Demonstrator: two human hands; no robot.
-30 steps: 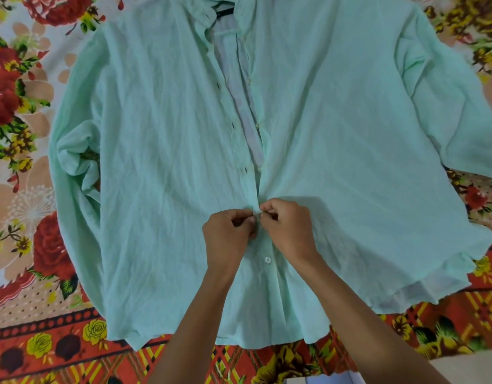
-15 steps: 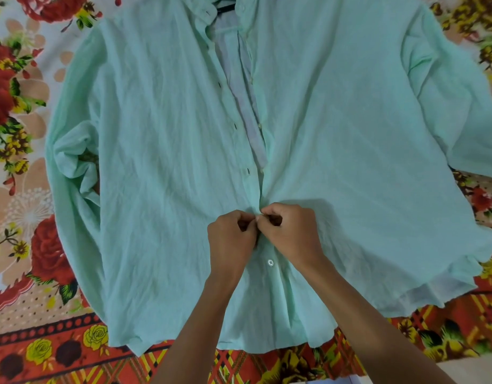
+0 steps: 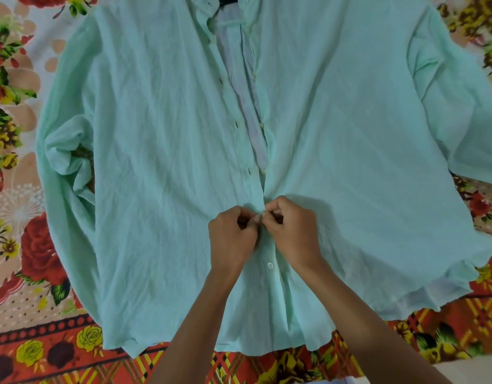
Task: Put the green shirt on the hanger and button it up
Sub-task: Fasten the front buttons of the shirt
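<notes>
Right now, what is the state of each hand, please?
Left hand: fingers curled, pinching the green shirt at its front edge.
Right hand: fingers curled, pinching the opposite front edge of the shirt.

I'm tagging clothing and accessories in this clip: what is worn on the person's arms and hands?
Nothing visible. The left hand and right hand are bare, with no rings, gloves or watch showing. Both forearms are uncovered up to the frame's bottom edge; no sleeve or bracelet appears.
</notes>
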